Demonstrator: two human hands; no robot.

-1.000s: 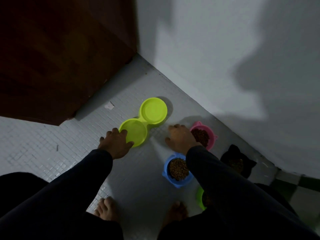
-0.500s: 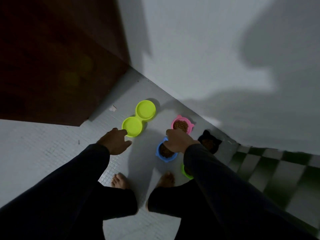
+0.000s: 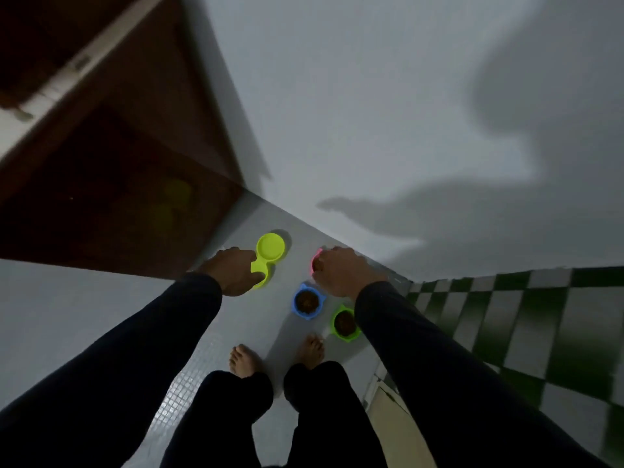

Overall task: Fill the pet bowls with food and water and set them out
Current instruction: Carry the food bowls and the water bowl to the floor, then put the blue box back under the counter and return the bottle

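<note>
On the pale tiled floor (image 3: 101, 315) near the wall corner, a yellow-green double bowl (image 3: 270, 251) is set, its near half covered by the left hand (image 3: 233, 271), whose fingers are curled loosely with nothing visibly gripped. The right hand (image 3: 341, 271) is seen over the pink bowl (image 3: 315, 261); its grip cannot be told. Kibble is held in the blue bowl (image 3: 308, 301) and the green bowl (image 3: 344, 322), just beside each other

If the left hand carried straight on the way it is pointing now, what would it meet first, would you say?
The left hand points forward and to the right, at the yellow-green double bowl, whose nearer half it already overlaps in this view. That bowl would likely be met first, though height above the floor is hard to judge.
</note>
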